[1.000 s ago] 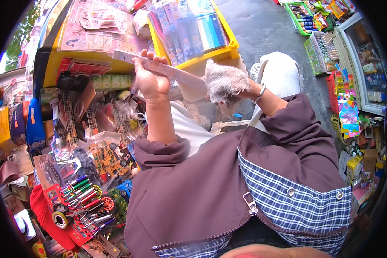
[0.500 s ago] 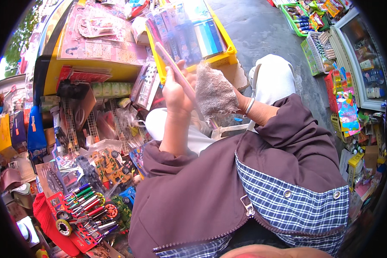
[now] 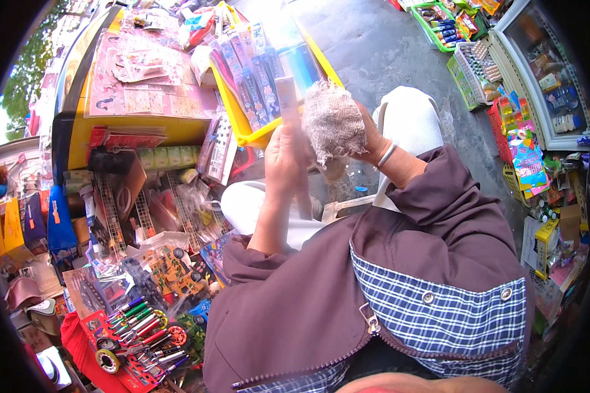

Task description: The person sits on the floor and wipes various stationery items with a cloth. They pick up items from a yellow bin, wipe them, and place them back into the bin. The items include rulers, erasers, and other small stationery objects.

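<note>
My left hand (image 3: 280,157) grips a long, flat, pale pinkish strip-shaped item (image 3: 286,98), its fingers closed around the middle. The item stands nearly upright in the picture, its far end overlapping the yellow crate and its near end above my lap; its exact kind is unclear. My right hand (image 3: 375,139) is closed on a rough grey-brown rag (image 3: 334,124), which hides most of its fingers. The rag is right beside the strip; I cannot tell whether they touch. Just beyond my hands, the yellow crate (image 3: 254,137) holds long patterned packages (image 3: 259,82) and blue ones.
To the left, a yellow-sided stand (image 3: 177,135) carries pink packaged goods. Pens (image 3: 141,324) and toy vehicles (image 3: 177,268) on cards lie at the lower left. On the right are a green basket (image 3: 432,29), a white basket (image 3: 472,75) and a glass-fronted case (image 3: 547,72).
The pinkish strip has swung from a slant to nearly upright, its far end moving right. The rag has shifted slightly away from me. My view has shifted a little.
</note>
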{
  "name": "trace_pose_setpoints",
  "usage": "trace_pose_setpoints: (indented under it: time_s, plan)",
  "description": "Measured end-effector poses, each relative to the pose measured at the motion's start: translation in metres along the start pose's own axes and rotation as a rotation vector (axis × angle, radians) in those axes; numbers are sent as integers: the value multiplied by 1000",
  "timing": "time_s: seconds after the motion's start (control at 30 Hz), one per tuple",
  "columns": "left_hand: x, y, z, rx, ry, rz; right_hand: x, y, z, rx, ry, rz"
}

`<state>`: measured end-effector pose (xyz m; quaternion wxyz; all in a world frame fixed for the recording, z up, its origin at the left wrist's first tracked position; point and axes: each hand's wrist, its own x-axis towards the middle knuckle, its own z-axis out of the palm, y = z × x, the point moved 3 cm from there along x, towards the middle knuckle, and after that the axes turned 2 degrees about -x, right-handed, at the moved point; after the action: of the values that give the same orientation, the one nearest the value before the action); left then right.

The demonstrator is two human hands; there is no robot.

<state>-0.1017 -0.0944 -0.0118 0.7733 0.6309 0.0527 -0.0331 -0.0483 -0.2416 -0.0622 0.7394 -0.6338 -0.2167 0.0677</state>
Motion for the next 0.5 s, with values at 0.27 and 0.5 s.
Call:
trace_pose_setpoints:
  time_s: [0.27,0.5]
  plan:
    - [-7,-18,0,238,-2,-91,9,-30,-6,-687,-10,-317]
    - [-14,-34,7,91,-186,-203,13,-12,-3,695,-140,37]
